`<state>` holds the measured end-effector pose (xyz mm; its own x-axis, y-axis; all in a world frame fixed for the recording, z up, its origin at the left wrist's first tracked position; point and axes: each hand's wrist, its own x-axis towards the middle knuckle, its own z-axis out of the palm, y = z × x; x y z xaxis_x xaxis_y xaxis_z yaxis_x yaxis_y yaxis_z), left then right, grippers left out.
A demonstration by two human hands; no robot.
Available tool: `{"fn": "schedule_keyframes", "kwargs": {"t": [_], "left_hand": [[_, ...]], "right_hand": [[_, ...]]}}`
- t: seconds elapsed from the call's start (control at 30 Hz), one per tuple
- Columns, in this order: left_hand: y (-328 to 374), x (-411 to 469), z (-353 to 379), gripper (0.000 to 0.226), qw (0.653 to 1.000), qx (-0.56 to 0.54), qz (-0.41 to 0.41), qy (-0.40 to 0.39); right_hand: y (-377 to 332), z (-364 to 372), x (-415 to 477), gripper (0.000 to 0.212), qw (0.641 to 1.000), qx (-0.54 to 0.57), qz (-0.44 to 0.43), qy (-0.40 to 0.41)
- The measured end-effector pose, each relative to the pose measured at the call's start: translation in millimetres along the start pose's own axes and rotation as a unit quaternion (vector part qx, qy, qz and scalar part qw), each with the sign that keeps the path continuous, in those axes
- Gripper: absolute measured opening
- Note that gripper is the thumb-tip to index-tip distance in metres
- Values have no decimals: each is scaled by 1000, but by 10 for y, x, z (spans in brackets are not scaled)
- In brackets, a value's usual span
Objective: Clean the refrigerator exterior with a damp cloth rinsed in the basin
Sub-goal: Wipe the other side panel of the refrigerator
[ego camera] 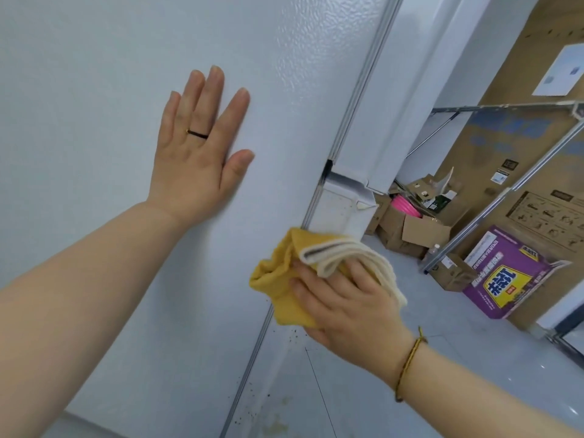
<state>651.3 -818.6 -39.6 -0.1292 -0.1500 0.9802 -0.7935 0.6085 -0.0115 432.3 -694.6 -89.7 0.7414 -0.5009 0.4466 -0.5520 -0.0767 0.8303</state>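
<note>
Right hand (347, 311) tight around yellow cloth (281, 279) at refrigerator (94, 58) edge; left hand (196, 147) flat on its side

Purple box (512, 276): bold characters on yellow patch, rotated, unreadable. Cardboard panel (543, 213) labels too small to read.

**Yellow cloth bunched on white refrigerator**

The refrigerator (94, 58) is white with a pebbled skin. Its broad panel fills the view toward 9 o'clock, edged by a grey seam (346, 115). The cloth (281, 279), yellow with a cream underside, lies bunched in folds against that seam, at 6 o'clock of centre.
</note>
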Motion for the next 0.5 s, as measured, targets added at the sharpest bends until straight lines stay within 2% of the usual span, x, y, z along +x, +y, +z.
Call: {"fn": "schedule_keyframes", "kwargs": {"t": [0.07,0.17,0.3,0.37,0.5], "left_hand": [[12,1,3,52,1000,-3,0,2],[14,-11,8,51,1000,-1,-2,8],[8,-1,14,51,1000,-1,-2,11],[9,-8,3,51,1000,-5,-5,6],[0,6,-25,51,1000,-10,-3,-6]], "right_hand": [[269,-23,160,30,998,-14,2,64],[580,-88,387,32,990,-16,45,131],[382,-21,353,32,987,6,105,119],[116,47,197,29,993,22,76,90],[-23,43,32,29,997,15,-60,41]]}}
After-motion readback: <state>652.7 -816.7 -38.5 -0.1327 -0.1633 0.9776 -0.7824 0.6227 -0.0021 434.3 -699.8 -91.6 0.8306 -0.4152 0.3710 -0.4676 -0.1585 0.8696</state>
